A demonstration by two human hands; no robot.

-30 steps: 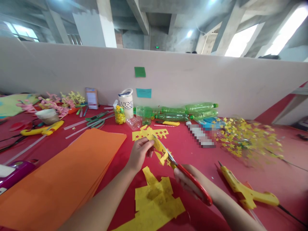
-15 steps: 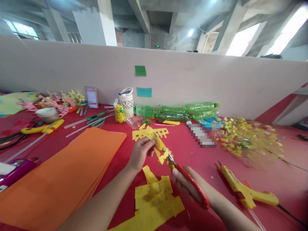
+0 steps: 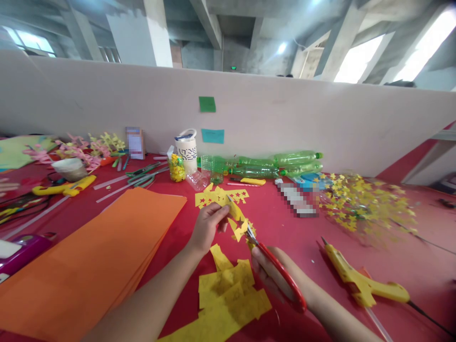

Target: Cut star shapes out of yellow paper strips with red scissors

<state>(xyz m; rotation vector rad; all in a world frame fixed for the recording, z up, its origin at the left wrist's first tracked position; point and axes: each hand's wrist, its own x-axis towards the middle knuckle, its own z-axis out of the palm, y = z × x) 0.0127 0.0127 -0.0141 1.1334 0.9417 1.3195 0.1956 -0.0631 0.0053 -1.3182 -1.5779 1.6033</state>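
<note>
My left hand (image 3: 210,224) pinches a strip of yellow paper (image 3: 233,207) above the red table, near the middle of the view. The red-handled scissors (image 3: 281,270) are in my right hand (image 3: 272,270), their blades pointing up and left across the strip. Small yellow stars lie partly hidden behind the blades. Beyond my left hand is a yellow sheet with star-shaped holes (image 3: 210,195). Several yellow paper pieces (image 3: 228,292) overlap on the table between my forearms.
Orange sheets (image 3: 107,247) lie at the left. A yellow glue gun (image 3: 363,282) rests at the right, below a bunch of yellow stars (image 3: 359,204). Green bottles (image 3: 263,166) and a white cup (image 3: 186,152) stand or lie along the partition. Another person's fingers (image 3: 7,186) show at the left edge.
The scissors and my right hand have shifted slightly left and down. Another person's fingers have appeared at the left edge. My left hand has hardly moved.
</note>
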